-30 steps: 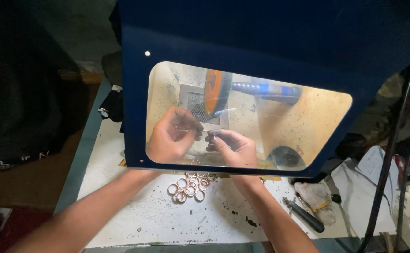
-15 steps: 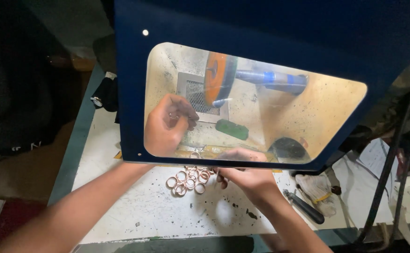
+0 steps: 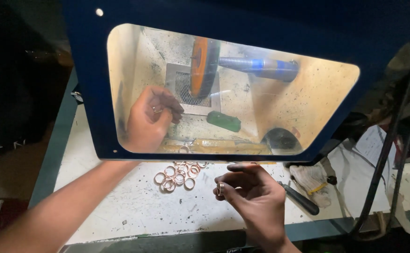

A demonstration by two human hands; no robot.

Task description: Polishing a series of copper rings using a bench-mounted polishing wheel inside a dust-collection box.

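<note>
The right hand (image 3: 254, 197) hung over the near part of the desk (image 3: 120, 211), outside the blue hood (image 3: 88, 93), with its fingers (image 3: 231, 185) pinched on a single copper-coloured ring (image 3: 220, 189) held on edge. The left hand (image 3: 149, 119) was inside the hood, seen through the clear window (image 3: 308, 93), its fingers clenched on the near end of a thin metal rod (image 3: 193, 114) that ran right to a green handle (image 3: 223, 121); whether a ring sat on that rod could not be told.

The orange wheel (image 3: 202, 68) stood on its shaft at the far side, above a mesh grate (image 3: 182, 89), and nothing was touching it. A heap of like rings (image 3: 177, 174) lay on the desk just under the hood's near edge, left of the right hand; one more ring (image 3: 184, 149) lay inside by the opening.

Judging from this, the work seemed to be partway through: one ring was in hand and away from the wheel, many waited in the heap, and no separate lot of finished ones could be made out. A dark-handled tool (image 3: 301, 199) and a soiled glove (image 3: 313, 180) lay to the right.
</note>
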